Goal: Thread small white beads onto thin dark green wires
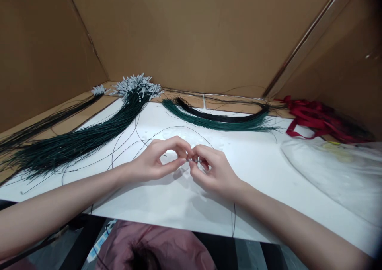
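My left hand (158, 160) and my right hand (211, 168) meet fingertip to fingertip over a white sheet (167, 206). Both pinch a thin dark cord (176, 128) that loops away from the fingers and back, with one end hanging over the near edge. A tiny pale piece sits between the pinched fingertips; I cannot make out what it is. To the left lies a big bundle of dark green cords (77, 142) with white tips (137, 86).
A curved bundle of green and black cords (217, 120) lies behind the hands. Red ribbons (316, 118) are heaped at the right, beside a clear plastic bag (334, 170). Brown cardboard walls (191, 35) enclose the surface. Pink cloth (155, 250) shows below the near edge.
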`<state>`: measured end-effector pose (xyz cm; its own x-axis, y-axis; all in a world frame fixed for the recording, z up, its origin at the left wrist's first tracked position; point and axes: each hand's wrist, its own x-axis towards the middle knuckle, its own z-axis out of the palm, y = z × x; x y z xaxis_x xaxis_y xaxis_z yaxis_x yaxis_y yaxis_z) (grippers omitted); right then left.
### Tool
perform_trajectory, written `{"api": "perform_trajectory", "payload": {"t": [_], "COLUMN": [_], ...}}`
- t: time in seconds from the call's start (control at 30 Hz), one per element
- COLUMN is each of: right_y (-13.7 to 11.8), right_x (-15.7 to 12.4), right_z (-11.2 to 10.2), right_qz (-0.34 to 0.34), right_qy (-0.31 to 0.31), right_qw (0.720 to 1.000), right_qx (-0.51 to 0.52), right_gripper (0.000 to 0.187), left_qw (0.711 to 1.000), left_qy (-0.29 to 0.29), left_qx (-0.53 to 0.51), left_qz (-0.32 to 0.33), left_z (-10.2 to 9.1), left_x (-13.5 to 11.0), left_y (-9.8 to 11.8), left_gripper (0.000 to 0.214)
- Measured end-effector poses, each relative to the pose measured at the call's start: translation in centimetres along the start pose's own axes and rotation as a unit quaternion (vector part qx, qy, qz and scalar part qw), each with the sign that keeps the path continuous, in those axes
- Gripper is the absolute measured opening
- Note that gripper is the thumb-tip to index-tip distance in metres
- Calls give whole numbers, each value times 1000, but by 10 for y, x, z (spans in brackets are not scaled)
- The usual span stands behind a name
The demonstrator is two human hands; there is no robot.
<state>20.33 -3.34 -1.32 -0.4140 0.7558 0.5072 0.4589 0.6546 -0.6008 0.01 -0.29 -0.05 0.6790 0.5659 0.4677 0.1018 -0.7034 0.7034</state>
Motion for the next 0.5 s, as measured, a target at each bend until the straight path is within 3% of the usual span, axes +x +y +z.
{"api": "perform_trajectory", "payload": {"t": [0.5], "right_y": [2], "right_x": [0], "right_z": [-1], "right_qz": [3], "right_qy": [-16], "right_qw": [1000], "right_qx": [2], "right_gripper": [10], "left_qw": [1000], "left_qy": [-6], "left_qx": [14], "left_qz": [-7], "left_z": [-1], "left_x": [0], "left_y": [1], "left_gripper": [17]}}
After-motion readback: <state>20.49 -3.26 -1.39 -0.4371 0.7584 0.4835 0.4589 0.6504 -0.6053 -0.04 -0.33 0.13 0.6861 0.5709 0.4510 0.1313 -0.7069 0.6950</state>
